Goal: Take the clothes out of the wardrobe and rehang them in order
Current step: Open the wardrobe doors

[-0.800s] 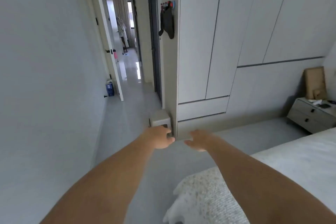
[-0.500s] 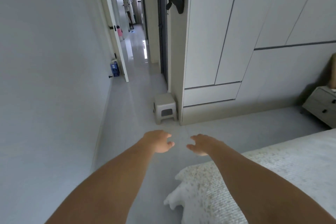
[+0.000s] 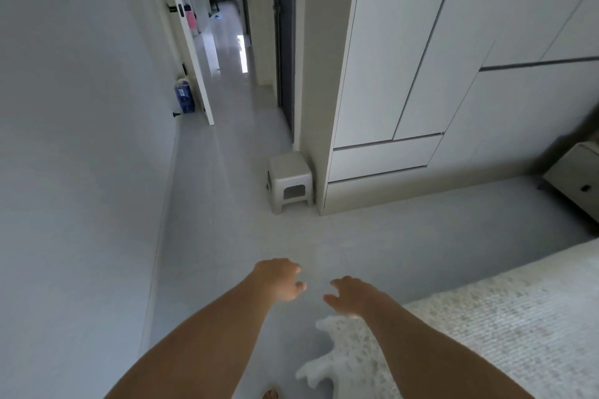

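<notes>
The view has dipped since a moment ago, and the stool (image 3: pixel 289 184) now sits higher in the view. Both arms reach forward over the floor: left hand (image 3: pixel 279 279) and right hand (image 3: pixel 351 296) near each other, loosely curled, holding nothing. The wardrobe (image 3: pixel 392 74) ahead stands closed, the bed (image 3: pixel 505 327) at right.

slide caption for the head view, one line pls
Both empty hands, left and right, reach forward over the floor toward the closed wardrobe, small stool beside it.
</notes>
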